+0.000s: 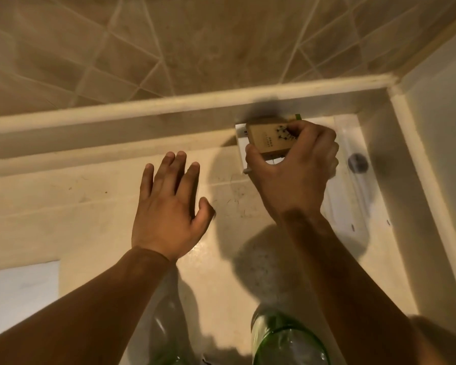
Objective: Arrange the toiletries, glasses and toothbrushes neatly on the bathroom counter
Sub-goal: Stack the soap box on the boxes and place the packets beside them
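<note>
My right hand point(298, 164) grips a small tan cardboard box point(267, 139) with dark print, holding it near the back ledge of the pale counter point(95, 222). A white flat packet point(241, 143) lies under or just behind the box, partly hidden by my fingers. My left hand point(169, 204) hovers flat over the counter with fingers spread, holding nothing. Near the bottom edge stand a green glass point(287, 341) and a clear glass point(166, 330), both partly hidden by my forearms.
A raised ledge point(142, 111) and tiled wall point(195, 43) run along the back. A side wall point(437, 143) closes the counter on the right. A clear plastic packet with a dark round cap point(357, 162) lies along the right side. A white surface point(19, 296) shows lower left.
</note>
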`<action>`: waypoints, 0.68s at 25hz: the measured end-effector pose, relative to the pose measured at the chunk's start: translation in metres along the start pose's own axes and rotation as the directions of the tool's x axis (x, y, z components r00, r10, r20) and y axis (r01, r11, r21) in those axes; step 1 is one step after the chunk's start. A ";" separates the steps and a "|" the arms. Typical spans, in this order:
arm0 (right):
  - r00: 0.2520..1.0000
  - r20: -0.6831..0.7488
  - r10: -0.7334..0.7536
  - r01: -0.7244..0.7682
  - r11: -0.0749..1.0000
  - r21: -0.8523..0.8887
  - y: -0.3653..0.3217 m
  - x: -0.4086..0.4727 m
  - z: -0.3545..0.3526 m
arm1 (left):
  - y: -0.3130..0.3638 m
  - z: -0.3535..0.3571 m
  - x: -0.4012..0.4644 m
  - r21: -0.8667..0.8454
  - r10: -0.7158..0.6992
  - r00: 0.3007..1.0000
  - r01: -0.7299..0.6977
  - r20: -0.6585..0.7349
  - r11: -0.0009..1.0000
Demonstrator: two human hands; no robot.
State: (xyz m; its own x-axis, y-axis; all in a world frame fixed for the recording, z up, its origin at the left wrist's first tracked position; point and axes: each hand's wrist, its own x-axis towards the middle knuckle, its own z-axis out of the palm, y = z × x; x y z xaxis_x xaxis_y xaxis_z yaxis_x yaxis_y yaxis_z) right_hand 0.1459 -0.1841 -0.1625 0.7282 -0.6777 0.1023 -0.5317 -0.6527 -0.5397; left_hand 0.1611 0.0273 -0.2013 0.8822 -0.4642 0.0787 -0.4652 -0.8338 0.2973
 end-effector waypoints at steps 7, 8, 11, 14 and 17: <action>1.000 -0.031 0.006 -0.007 0.999 -0.052 -0.006 0.011 0.011 | 0.001 0.000 0.001 0.011 0.002 1.000 -0.002 -0.001 1.000; 0.999 -0.033 0.007 -0.010 0.998 -0.065 -0.006 0.011 0.011 | 0.001 0.000 0.001 0.013 0.002 1.000 -0.002 -0.003 1.000; 0.999 -0.032 0.021 -0.023 0.998 -0.066 -0.006 0.010 0.013 | 0.001 0.000 0.001 0.015 0.001 1.000 -0.001 -0.003 1.000; 0.999 -0.023 0.033 -0.034 0.999 -0.024 -0.004 0.010 0.013 | 0.002 -0.001 0.001 0.017 0.001 1.000 -0.001 0.006 1.000; 0.999 -0.014 0.031 -0.031 1.000 0.004 -0.003 0.008 0.014 | 0.002 -0.002 0.001 0.019 -0.001 1.000 0.001 0.011 1.000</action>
State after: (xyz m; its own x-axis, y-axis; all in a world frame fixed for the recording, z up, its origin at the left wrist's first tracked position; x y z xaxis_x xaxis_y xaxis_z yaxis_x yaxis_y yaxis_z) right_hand 0.1592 -0.1834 -0.1716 0.7051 -0.7024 0.0971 -0.5525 -0.6300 -0.5457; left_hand 0.1612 0.0252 -0.1988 0.8819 -0.4665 0.0675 -0.4656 -0.8398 0.2792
